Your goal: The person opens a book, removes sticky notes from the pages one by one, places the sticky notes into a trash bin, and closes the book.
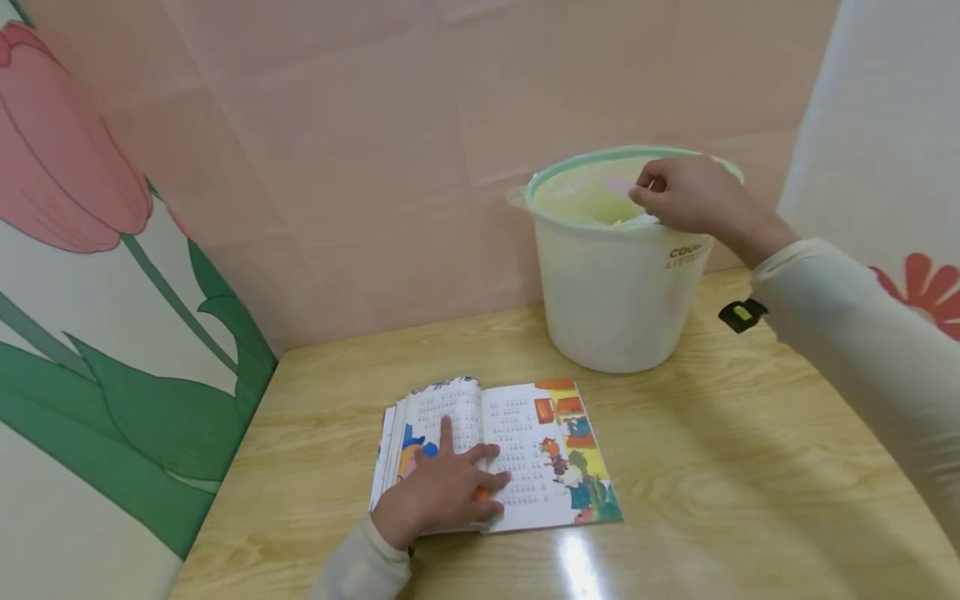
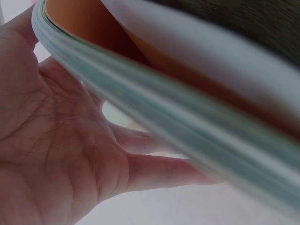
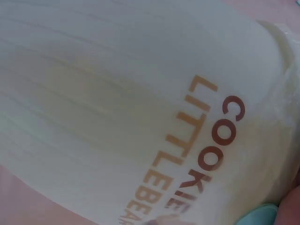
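An open picture book (image 1: 517,408) lies on the wooden table, with printed text and coloured animal drawings on its pages. My left hand (image 1: 442,492) rests across the pages near the fold, fingers spread and straight. In the left wrist view, the palm (image 2: 61,140) shows beside the thick, curved page edges (image 2: 140,98). Over the near right rim of a white bin (image 1: 615,292), my right hand (image 1: 686,192) has its fingers curled and pinches a pale pink scrap (image 1: 618,186) at the fingertips. Only a sliver of that hand (image 3: 290,208) enters the right wrist view.
A clear bag lines the bin under its mint-green rim (image 1: 585,158), and some white material (image 1: 641,220) shows inside. The bin stands at the back of the table (image 1: 712,433), close to a pink cloth backdrop (image 1: 337,167). Flower-printed panels (image 1: 75,150) flank both sides.
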A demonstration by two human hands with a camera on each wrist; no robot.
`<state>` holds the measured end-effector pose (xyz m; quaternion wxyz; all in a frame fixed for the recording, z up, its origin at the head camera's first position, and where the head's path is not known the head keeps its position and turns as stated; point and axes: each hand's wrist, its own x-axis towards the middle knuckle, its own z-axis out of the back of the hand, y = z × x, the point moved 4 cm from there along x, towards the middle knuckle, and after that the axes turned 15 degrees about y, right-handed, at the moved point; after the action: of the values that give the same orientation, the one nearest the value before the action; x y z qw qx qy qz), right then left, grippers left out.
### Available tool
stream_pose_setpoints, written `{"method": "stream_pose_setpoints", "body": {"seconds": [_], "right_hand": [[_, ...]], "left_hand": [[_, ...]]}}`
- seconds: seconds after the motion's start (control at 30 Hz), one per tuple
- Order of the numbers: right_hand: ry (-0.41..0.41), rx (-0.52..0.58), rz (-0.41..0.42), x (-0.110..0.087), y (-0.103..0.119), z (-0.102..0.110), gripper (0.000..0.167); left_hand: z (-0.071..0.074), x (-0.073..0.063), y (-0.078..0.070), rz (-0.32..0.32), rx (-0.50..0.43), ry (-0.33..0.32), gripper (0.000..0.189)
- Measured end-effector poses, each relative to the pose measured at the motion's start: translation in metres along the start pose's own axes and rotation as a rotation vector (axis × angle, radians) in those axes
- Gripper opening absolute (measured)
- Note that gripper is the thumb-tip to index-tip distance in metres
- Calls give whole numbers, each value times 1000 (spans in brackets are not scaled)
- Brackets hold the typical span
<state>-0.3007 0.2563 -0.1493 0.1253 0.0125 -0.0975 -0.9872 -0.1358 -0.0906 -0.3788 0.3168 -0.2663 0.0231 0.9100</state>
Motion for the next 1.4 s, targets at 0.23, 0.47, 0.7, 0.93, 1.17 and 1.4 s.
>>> {"method": "stream_pose_setpoints", "body": {"seconds": [0.23,0.47,0.7,0.93,1.17,1.4], "right_hand": [[34,14,-38,2,-6,0,52],[61,-3,-73,1,-6,-2,55],[129,-21,-105,1,-5,-6,64],[107,-30,-93,0,-3,-7,59],[-222,-6,8,-15,0,-8,45],[-675,-21,222,-54,28,-31,24]], "left_hand": [[2,1,0,8,17,0,42],[1,0,-2,9,9,8,42],[0,0,-2,17,-17,21,42],[0,0,-2,18,-5,14,42],[0,2,-4,20,-8,8,42],[0,1,-6,31,-5,13,42]]}}
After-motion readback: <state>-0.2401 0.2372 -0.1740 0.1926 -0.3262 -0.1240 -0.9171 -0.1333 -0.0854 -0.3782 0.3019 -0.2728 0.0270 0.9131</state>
